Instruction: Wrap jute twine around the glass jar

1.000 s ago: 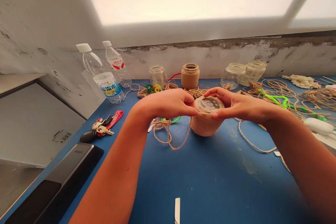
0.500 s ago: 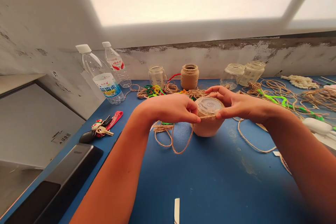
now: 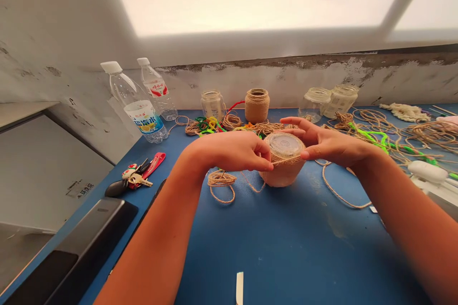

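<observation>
An upside-down glass jar [image 3: 284, 144] stands on the blue table, its upper part wound with jute twine and its round base facing up. My left hand [image 3: 246, 150] is closed at the jar's left side, thumb and finger pinching the twine [image 3: 282, 160] against it. My right hand [image 3: 318, 143] grips the jar from the right, its thumb on the near side and its fingers reaching behind, partly hidden. From the left hand's side the loose twine runs down to a small coil [image 3: 222, 179] on the table.
A twine-wrapped jar [image 3: 256, 106] and several bare glass jars [image 3: 315, 104] line the wall. Tangled twine and green pipe cleaners [image 3: 382, 140] spread right. Left are plastic bottles [image 3: 145, 119], keys [image 3: 138, 179] and a black power bank [image 3: 96, 228]. A white strip [image 3: 239, 286] lies nearest.
The loose loop of twine between the coil and the jar has become shorter. My right thumb has shifted slightly right along the jar, while the left hand keeps its pinch.
</observation>
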A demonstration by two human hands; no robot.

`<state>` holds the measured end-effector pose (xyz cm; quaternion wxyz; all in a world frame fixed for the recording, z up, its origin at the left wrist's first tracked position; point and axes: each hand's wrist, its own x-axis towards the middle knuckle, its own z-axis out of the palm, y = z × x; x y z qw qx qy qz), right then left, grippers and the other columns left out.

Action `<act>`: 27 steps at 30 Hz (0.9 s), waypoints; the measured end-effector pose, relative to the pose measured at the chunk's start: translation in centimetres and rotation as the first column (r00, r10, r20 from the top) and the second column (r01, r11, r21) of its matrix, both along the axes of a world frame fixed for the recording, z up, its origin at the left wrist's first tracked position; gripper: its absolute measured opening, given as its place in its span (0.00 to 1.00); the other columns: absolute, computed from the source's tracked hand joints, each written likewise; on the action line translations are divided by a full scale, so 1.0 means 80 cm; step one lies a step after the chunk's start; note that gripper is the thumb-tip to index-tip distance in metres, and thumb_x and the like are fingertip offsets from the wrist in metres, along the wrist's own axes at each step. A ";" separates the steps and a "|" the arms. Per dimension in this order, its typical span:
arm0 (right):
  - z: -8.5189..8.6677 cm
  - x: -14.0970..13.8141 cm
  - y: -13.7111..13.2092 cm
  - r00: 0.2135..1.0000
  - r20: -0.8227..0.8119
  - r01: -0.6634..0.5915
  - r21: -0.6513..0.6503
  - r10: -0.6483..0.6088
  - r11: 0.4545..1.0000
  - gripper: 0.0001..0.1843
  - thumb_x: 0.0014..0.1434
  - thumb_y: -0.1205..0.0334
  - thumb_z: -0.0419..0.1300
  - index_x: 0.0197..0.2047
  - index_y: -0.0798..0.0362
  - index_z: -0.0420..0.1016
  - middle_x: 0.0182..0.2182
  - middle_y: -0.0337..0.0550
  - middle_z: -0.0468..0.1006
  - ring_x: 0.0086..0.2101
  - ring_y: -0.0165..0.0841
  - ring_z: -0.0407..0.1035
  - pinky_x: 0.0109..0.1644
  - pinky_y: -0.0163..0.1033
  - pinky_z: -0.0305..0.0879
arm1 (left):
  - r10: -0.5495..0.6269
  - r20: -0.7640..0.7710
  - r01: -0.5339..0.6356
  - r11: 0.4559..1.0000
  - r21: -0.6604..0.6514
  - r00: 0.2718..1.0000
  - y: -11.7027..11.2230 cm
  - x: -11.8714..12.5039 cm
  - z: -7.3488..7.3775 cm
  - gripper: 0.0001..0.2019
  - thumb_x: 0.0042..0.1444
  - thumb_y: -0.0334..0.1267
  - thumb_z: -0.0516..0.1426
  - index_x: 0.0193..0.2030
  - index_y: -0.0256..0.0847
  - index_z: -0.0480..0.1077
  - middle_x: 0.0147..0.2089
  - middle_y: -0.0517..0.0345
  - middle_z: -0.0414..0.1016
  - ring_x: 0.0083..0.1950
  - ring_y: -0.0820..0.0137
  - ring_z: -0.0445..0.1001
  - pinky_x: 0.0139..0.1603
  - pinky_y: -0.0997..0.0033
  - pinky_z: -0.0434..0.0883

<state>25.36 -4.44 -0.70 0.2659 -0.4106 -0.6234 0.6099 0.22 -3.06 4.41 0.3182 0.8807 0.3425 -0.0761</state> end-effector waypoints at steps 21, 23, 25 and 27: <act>0.028 -0.021 -0.015 0.951 0.294 0.066 0.103 -0.094 0.993 0.42 0.51 0.55 0.69 0.67 0.39 0.60 0.58 0.40 0.76 0.60 0.48 0.66 0.63 0.50 0.66 | 0.120 0.112 -0.127 0.990 0.058 0.986 0.003 -0.002 0.001 0.15 0.55 0.49 0.54 0.26 0.41 0.65 0.27 0.63 0.62 0.28 0.73 0.59 0.28 0.69 0.52; 0.028 -0.021 -0.016 0.949 0.300 0.068 0.109 -0.098 0.992 0.42 0.51 0.55 0.69 0.67 0.39 0.61 0.58 0.40 0.76 0.60 0.48 0.67 0.62 0.49 0.66 | 0.134 0.109 -0.140 0.989 0.050 0.985 0.004 -0.001 -0.001 0.15 0.55 0.49 0.54 0.25 0.41 0.64 0.26 0.63 0.61 0.27 0.73 0.58 0.28 0.69 0.52; 0.028 -0.021 -0.016 0.945 0.310 0.070 0.117 -0.103 0.991 0.41 0.51 0.55 0.69 0.66 0.39 0.61 0.59 0.39 0.76 0.60 0.48 0.66 0.62 0.47 0.66 | 0.143 0.101 -0.148 0.988 0.046 0.985 0.006 0.000 -0.004 0.15 0.55 0.50 0.54 0.25 0.41 0.62 0.26 0.63 0.58 0.26 0.73 0.56 0.27 0.68 0.51; 0.029 -0.021 -0.017 0.940 0.324 0.072 0.126 -0.109 0.989 0.40 0.51 0.56 0.69 0.66 0.40 0.61 0.59 0.39 0.75 0.60 0.47 0.66 0.62 0.46 0.66 | 0.145 0.088 -0.149 0.988 0.044 0.986 0.008 0.001 -0.006 0.15 0.55 0.50 0.54 0.26 0.41 0.62 0.25 0.63 0.57 0.25 0.73 0.55 0.27 0.68 0.51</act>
